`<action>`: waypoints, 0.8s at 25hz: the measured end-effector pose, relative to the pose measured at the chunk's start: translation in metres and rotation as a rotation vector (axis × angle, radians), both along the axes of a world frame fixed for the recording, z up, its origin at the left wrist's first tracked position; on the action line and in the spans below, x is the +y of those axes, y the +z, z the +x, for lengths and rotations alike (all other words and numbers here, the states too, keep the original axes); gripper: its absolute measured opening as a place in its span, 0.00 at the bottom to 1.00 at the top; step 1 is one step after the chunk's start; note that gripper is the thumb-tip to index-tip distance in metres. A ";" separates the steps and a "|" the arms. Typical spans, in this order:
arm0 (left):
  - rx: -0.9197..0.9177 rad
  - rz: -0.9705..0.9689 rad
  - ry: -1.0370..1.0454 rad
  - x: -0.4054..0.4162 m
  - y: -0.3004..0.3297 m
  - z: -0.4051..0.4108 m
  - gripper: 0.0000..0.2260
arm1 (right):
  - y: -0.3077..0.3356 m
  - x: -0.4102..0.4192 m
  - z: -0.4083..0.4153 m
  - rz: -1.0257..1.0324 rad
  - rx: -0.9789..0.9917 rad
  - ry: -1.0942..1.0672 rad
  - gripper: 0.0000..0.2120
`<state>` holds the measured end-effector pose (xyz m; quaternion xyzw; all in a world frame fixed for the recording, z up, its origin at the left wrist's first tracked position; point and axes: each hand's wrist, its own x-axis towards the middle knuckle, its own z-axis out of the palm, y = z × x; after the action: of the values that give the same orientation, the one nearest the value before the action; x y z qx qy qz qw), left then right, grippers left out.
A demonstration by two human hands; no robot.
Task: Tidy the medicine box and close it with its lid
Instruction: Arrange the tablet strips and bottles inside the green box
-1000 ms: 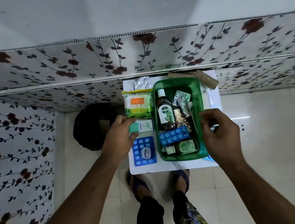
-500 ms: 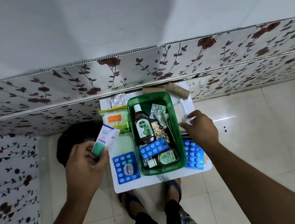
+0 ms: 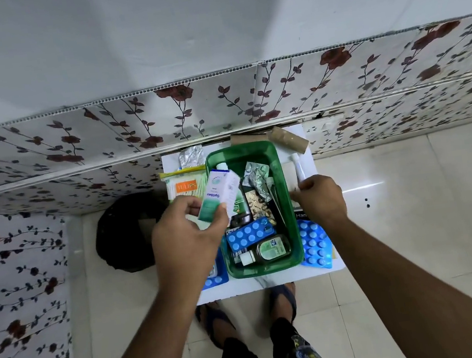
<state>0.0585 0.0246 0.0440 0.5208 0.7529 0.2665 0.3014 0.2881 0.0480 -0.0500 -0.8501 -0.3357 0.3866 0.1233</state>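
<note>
The left hand (image 3: 187, 240) pinches a small white and teal carton (image 3: 219, 194) printed "Optidex", the word reading upside down from the wearer's side; the carton is tilted, raised over the left rim of the green medicine box (image 3: 288, 202) and covering most of a dark brown bottle (image 3: 240, 208) whose label cannot be read. The box sits open on the white bench (image 3: 273, 281), between the two hands. Inside it lie a blue blister strip (image 3: 248, 234), a small green-tinted bottle (image 3: 266, 249) on its side with a white cap, crumpled foil strips (image 3: 255, 176) and a gold blister strip (image 3: 258, 206). Left of the box, a packet of cotton buds (image 3: 185, 186) shows "TULIPS" on an orange patch. The right hand (image 3: 319, 200) is closed around the lower end of a white tube (image 3: 297, 167) just beside the box's right wall. Under that wrist a dark label shows only "Han", next to a blue blister sheet (image 3: 314, 245). A brown bandage roll (image 3: 288, 138) lies at the bench's far edge
</note>
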 end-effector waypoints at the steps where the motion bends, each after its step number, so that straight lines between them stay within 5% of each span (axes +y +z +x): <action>1: 0.025 -0.035 -0.015 0.004 0.000 0.012 0.11 | 0.000 0.000 0.000 0.012 0.017 -0.007 0.08; 8: 0.079 -0.172 -0.019 0.041 -0.047 0.082 0.15 | 0.000 -0.007 0.010 0.118 0.098 -0.148 0.10; 16: -0.237 -0.326 -0.192 0.042 -0.067 0.083 0.14 | 0.010 -0.017 0.015 0.171 0.140 -0.212 0.12; 20: -0.223 -0.216 -0.176 0.048 -0.046 0.055 0.15 | 0.051 -0.016 0.008 0.325 0.113 -0.285 0.11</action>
<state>0.1136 0.0731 -0.0020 0.5163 0.6907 0.2129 0.4594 0.2961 0.0325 0.0012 -0.8347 -0.2627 0.3533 0.3309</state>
